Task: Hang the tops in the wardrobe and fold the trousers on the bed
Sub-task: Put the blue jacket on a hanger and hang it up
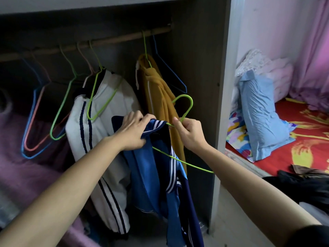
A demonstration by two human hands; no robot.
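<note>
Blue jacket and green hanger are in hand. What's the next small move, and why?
Probably draw the blue jacket further over the green hanger with the left hand. That hand grips the collar bunched, the right hand pinches the hanger below its hook, and a stretch of wire sticks out bare, so the jacket looks unready for the rod.

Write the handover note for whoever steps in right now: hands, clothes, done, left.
Left hand grips the collar of the blue jacket. Right hand pinches the green hanger at its neck, with one end under that collar.
Done: white jacket and mustard top hang on the rail.
Left: seat the blue jacket on the hanger and hook it on the rail. Then fold the dark clothes on the bed, probably the trousers.
</note>
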